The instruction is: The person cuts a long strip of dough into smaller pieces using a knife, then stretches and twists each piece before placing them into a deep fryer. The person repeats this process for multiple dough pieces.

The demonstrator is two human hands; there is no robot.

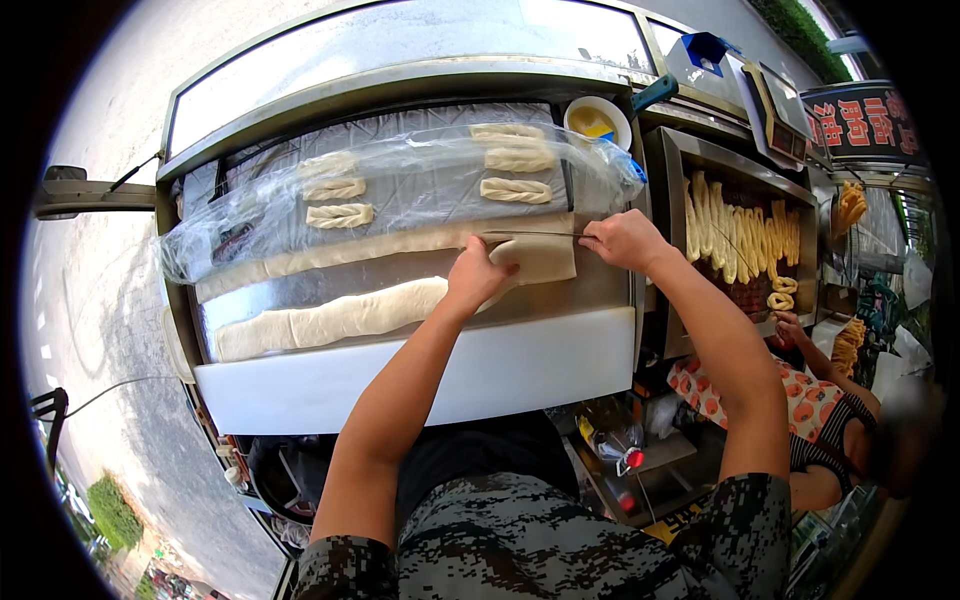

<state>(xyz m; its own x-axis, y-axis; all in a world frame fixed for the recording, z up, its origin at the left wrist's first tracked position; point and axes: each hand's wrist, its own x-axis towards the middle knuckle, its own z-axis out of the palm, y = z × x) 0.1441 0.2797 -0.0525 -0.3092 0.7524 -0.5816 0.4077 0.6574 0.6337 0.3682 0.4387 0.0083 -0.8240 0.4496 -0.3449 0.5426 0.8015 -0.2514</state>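
My right hand [626,240] is closed around the end of a thin, dark metal tool [551,233], perhaps a knife seen edge-on. Its length points left across a flat sheet of pale dough [551,259]. Close to the tool's far end, my left hand [480,274] rests on the dough, index finger and thumb spread apart. Leftward from there the dough lies as two long strips: a far strip [360,251] along a plastic sheet and a near strip [337,315] that looks thicker. Metal shows between them. My left hand hides where the strips meet the sheet.
Twisted dough pieces [515,190] lie on grey quilted cloth, partly beneath clear plastic [420,161]. A white board [420,382] edges the counter nearest me. At the back right stands a white bowl [598,120]. A co-worker's hand [787,330] is beside the fryer [675,300].
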